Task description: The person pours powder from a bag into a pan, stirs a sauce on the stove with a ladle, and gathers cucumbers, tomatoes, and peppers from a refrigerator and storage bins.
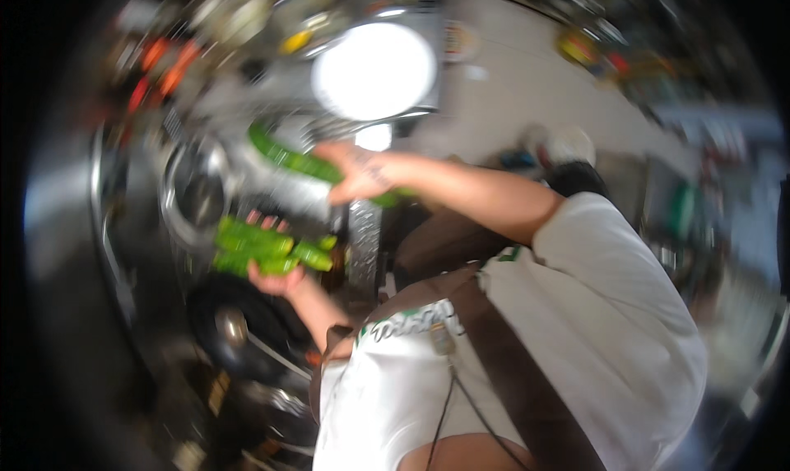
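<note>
My left hand [278,280], palm up, holds several lengths of green vegetable [253,239], with its fingers on the far side and its thumb on the near side. To the right and above it, my right hand [355,172] is closed around a long, slightly curved green vegetable [287,156], possibly a cucumber. That vegetable lies over a wet metal surface [296,193] and shows on both sides of the hand. The two hands are apart. Motion blur hides fine detail, and the exact kind of vegetable cannot be told.
A round metal bowl or pot [197,190] stands left of my hands. Below it is a black wok [265,341] with a metal ladle [233,326]. A glaring white round thing [373,70] sits above my right hand. Blurred orange items [179,67] lie at the upper left.
</note>
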`<state>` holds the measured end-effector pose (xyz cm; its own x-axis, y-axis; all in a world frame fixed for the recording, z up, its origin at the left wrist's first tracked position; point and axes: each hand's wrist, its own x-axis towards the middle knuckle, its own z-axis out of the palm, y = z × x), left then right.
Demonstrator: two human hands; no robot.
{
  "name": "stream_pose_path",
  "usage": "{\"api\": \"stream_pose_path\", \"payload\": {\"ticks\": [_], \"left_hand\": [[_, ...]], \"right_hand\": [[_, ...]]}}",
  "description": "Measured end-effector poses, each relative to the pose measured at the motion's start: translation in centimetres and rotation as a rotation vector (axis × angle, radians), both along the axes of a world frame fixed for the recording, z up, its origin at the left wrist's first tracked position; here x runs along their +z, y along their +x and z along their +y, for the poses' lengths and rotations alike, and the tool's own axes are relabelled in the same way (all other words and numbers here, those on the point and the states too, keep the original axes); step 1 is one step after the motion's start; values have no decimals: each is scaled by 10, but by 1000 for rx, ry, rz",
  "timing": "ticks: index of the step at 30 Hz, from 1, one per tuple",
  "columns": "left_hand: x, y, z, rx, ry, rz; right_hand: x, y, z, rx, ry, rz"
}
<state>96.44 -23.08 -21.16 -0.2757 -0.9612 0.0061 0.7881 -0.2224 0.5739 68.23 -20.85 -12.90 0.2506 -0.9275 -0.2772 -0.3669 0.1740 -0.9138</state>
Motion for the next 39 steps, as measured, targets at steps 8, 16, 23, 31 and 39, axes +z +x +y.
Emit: {"api": "stream_pose_path", "payload": {"ticks": [8, 16, 23, 31, 39], "left_hand": [[15, -26, -11, -593, -135, 154], [57, -186, 99, -1223, -127, 132], [39, -267, 303, -1660, -176, -231], [55, -232, 720, -2266, 61, -421], [107, -182, 986, -2571, -50, -338]], "right_hand": [[-2, -44, 163, -386, -160, 144], [38, -43, 337, -967, -154, 166], [48, 8, 532, -1496, -458, 214], [32, 160, 847, -2132, -281, 409], [63, 238, 1044, -2564, -181, 198]]}}
